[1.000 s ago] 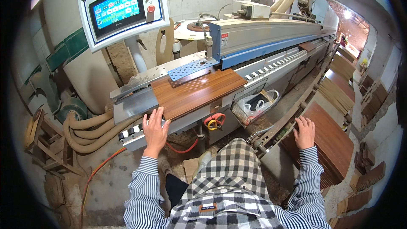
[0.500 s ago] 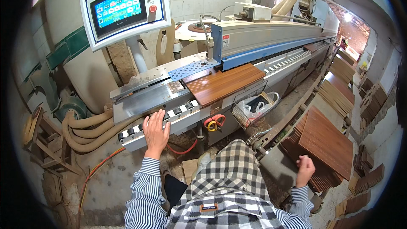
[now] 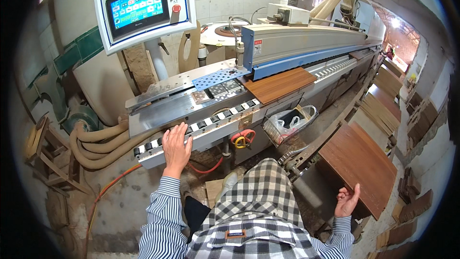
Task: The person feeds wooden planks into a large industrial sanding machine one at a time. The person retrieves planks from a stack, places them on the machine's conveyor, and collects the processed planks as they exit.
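Note:
My left hand (image 3: 177,147) lies flat, fingers stretched, on the row of black and white rollers (image 3: 206,123) along the machine's near side. To my right, my right hand (image 3: 347,202) is at the near edge of a brown wood-grain board (image 3: 362,168), its thumb at the edge and its other fingers curled. The board lies on top of a stack, partly hidden below. Another brown board (image 3: 280,85) sits on the machine bed, its left part under the blue-edged beam (image 3: 297,48).
A control panel (image 3: 143,12) stands at the back left. Under the machine's edge hang a wire basket (image 3: 290,124) with plastic bags and a red and yellow tape roll (image 3: 243,138). Grey hoses (image 3: 103,146) lie at left; more board stacks (image 3: 376,110) line the right.
The board on the machine has travelled right, away from me, uncovering more rollers. The top board of the right stack has shifted toward me, and my right hand's fist has loosened at its edge.

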